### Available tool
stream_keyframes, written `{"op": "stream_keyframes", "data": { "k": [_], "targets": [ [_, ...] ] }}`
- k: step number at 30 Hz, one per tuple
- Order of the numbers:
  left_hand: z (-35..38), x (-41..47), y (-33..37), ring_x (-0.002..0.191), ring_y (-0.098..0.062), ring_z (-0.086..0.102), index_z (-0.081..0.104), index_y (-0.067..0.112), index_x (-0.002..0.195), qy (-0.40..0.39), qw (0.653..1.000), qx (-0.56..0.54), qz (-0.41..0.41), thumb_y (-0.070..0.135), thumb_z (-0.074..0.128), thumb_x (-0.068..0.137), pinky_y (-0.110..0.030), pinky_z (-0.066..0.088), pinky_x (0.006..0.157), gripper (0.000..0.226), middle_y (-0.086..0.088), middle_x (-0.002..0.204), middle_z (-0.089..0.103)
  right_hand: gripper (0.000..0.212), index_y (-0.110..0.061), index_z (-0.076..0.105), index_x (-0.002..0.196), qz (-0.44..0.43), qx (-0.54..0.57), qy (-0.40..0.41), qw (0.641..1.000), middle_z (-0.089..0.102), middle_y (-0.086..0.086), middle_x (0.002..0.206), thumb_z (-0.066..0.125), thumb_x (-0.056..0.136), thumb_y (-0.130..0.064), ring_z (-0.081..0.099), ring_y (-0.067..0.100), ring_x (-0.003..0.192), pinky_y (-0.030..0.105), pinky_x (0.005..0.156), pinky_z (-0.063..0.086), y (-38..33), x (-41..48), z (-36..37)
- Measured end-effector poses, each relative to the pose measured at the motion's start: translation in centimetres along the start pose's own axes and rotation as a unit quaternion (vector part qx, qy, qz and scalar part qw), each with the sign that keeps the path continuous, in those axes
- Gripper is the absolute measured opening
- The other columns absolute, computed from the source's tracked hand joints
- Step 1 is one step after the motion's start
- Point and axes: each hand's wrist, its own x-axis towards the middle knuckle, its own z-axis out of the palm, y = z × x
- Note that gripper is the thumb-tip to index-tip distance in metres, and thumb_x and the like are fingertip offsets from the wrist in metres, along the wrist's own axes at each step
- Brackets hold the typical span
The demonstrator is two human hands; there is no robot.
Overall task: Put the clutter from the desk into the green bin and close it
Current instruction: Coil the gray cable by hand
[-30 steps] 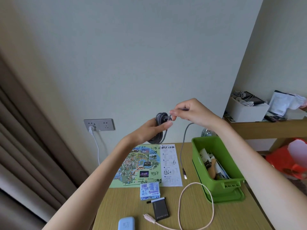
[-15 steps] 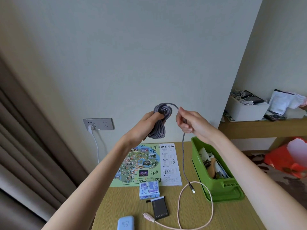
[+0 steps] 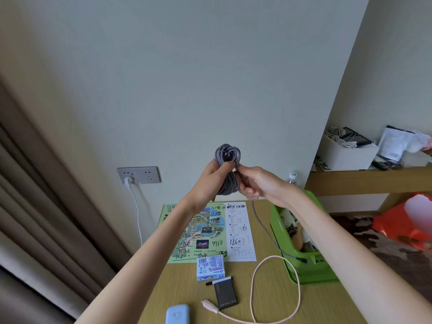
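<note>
Wooden desk [image 3: 268, 300] against pale wall [image 3: 210, 78]; curtain [image 3: 35, 206] left; shelf [image 3: 374, 181] right.

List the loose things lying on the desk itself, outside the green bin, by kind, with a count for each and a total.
Cables: 1, pink cable
Papers: 1, map
Boxes: 1, blue box
Black packs: 1, black pack
Blue cases: 1, blue case
Total: 5

I see bare wooden surface [image 3: 327, 305] right of the looped pink cable [image 3: 275, 288]. The open green plastic bin [image 3: 311, 274] is barred by my right forearm and a trailing grey braided cable [image 3: 264, 228] crossing its rim.
</note>
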Motion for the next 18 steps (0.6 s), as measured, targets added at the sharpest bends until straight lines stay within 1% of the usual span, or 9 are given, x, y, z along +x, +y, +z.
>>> {"op": "stream_keyframes", "data": {
  "k": [2, 4, 5, 8, 9, 10, 13, 15, 18],
  "targets": [
    [-0.1, 0.4, -0.4, 0.056, -0.015, 0.040, 0.053, 0.007, 0.093, 0.021, 1.000, -0.013, -0.017, 0.031, 0.047, 0.095, -0.023, 0.033, 0.050, 0.026, -0.004, 0.072, 0.046, 0.057, -0.016, 0.044, 0.063, 0.007, -0.018, 0.001, 1.000, 0.034, 0.000, 0.052, 0.034, 0.097, -0.060, 0.025, 0.014, 0.045, 0.021, 0.046, 0.027, 0.0, -0.1, 0.0],
    [-0.3, 0.8, -0.5, 0.055, -0.016, 0.039, 0.058, 0.005, 0.099, 0.055, 0.996, -0.053, -0.045, 0.033, 0.048, 0.095, -0.021, 0.028, 0.042, 0.030, -0.010, 0.079, 0.047, 0.056, -0.015, 0.046, 0.063, 0.004, -0.030, 0.002, 1.000, 0.033, -0.001, 0.053, 0.039, 0.096, -0.060, 0.024, 0.014, 0.046, 0.023, 0.047, 0.023, 0.3, -0.4, -0.3],
    [-0.5, 1.1, -0.4, 0.059, -0.017, 0.044, 0.060, 0.008, 0.095, 0.068, 0.991, -0.101, -0.055, 0.030, 0.047, 0.096, -0.023, 0.030, 0.045, 0.026, -0.010, 0.081, 0.052, 0.055, -0.015, 0.048, 0.062, 0.002, -0.035, 0.003, 0.999, 0.033, -0.001, 0.053, 0.041, 0.097, -0.058, 0.023, 0.014, 0.046, 0.025, 0.048, 0.019, 0.6, -0.5, -0.5],
    [-1.6, 1.9, -0.1, 0.076, -0.016, 0.064, 0.058, 0.011, 0.087, 0.089, 0.940, -0.319, -0.079, 0.022, 0.046, 0.099, -0.032, 0.049, 0.076, 0.020, -0.003, 0.080, 0.063, 0.047, -0.017, 0.056, 0.065, 0.006, -0.052, 0.014, 0.999, 0.034, -0.003, 0.053, 0.049, 0.096, -0.052, 0.021, 0.012, 0.045, 0.022, 0.044, 0.015, 1.3, -1.0, -1.1],
    [-2.0, 2.1, -0.2, 0.076, -0.015, 0.065, 0.057, 0.011, 0.087, 0.096, 0.918, -0.375, -0.081, 0.021, 0.047, 0.098, -0.034, 0.049, 0.086, 0.018, -0.003, 0.078, 0.062, 0.044, -0.017, 0.058, 0.067, 0.007, -0.063, 0.022, 0.998, 0.034, -0.004, 0.053, 0.051, 0.096, -0.049, 0.022, 0.011, 0.045, 0.019, 0.043, 0.017, 1.4, -1.2, -1.3],
    [-2.5, 2.2, -0.4, 0.073, -0.014, 0.064, 0.057, 0.011, 0.087, 0.109, 0.909, -0.394, -0.084, 0.022, 0.048, 0.098, -0.034, 0.047, 0.089, 0.017, -0.002, 0.078, 0.061, 0.041, -0.016, 0.060, 0.068, 0.007, -0.076, 0.032, 0.997, 0.034, -0.004, 0.052, 0.053, 0.096, -0.045, 0.022, 0.010, 0.045, 0.017, 0.042, 0.019, 1.5, -1.3, -1.5],
    [-3.5, 2.3, -0.9, 0.067, -0.009, 0.057, 0.061, 0.015, 0.089, 0.149, 0.924, -0.337, -0.102, 0.027, 0.051, 0.096, -0.024, 0.044, 0.070, 0.017, 0.001, 0.081, 0.057, 0.035, -0.013, 0.063, 0.073, 0.003, -0.110, 0.068, 0.992, 0.032, -0.005, 0.051, 0.056, 0.096, -0.037, 0.022, 0.009, 0.044, 0.017, 0.041, 0.020, 1.3, -1.9, -2.2],
    [-4.1, 2.3, -1.2, 0.065, -0.007, 0.057, 0.062, 0.017, 0.088, 0.164, 0.943, -0.264, -0.114, 0.031, 0.050, 0.096, -0.023, 0.041, 0.062, 0.020, 0.002, 0.083, 0.058, 0.034, -0.011, 0.064, 0.075, -0.006, -0.118, 0.086, 0.989, 0.031, -0.005, 0.051, 0.057, 0.095, -0.037, 0.021, 0.009, 0.044, 0.018, 0.041, 0.018, 0.8, -2.3, -2.8],
    [-4.8, 2.1, -1.9, 0.083, -0.014, 0.056, 0.061, 0.019, 0.094, 0.146, 0.976, -0.120, -0.112, 0.042, 0.049, 0.097, -0.032, 0.036, 0.075, 0.027, 0.000, 0.093, 0.059, 0.033, -0.010, 0.065, 0.076, -0.025, -0.124, 0.099, 0.987, 0.031, -0.005, 0.051, 0.058, 0.094, -0.036, 0.021, 0.009, 0.044, 0.019, 0.042, 0.018, -0.4, -2.7, -3.7]
  ]
}}
